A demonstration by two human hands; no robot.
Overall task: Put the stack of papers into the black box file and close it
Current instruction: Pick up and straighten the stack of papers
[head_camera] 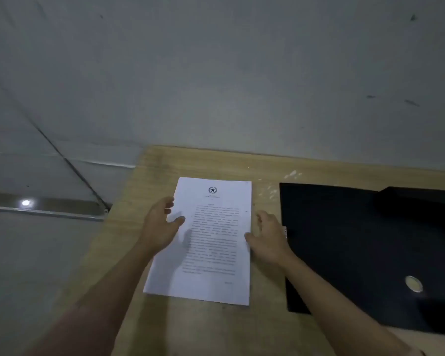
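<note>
A white stack of papers with printed text and a star emblem lies flat on the wooden table. My left hand rests at the stack's left edge, fingers spread, thumb over the sheet. At the right edge is my right hand, fingers apart and touching the side of the stack. The black box file lies to the right on the table, with a round metal ring on its surface. Whether its lid is open I cannot tell.
A grey wall rises right behind the table's far edge. The table's left edge runs diagonally past the papers, with grey floor and a metal strip beyond it. The box file runs out of view on the right.
</note>
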